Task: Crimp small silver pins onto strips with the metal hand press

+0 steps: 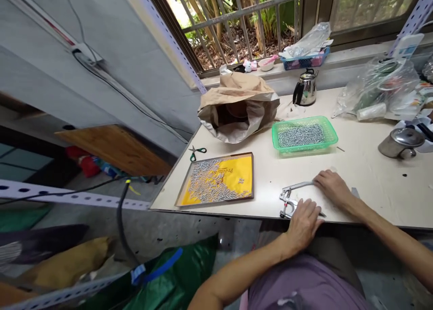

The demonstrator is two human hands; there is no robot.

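Observation:
A small metal hand tool point(287, 196) with a hinged arm, a spring and red bits lies at the table's front edge. My left hand point(304, 220) bends over its near part, and the fingers cover what is beneath them. Fingers of my right hand point(333, 189) are closed round the far end of the tool's long lever arm point(299, 184). A pointed tip sticks out beside my left hand. To the left, a shallow tray point(253, 177) lined with yellow holds many loose metal pins point(209, 184). Beyond my hands, a green plastic basket point(331, 143) contains more such pins.
Green-handled scissors point(197, 152) lie near the left edge. An open brown paper bag point(237, 105) stands behind the tray. A steel kettle point(306, 88) is at the back, a lidded metal pot point(401, 143) and plastic bags point(379, 89) at the right.

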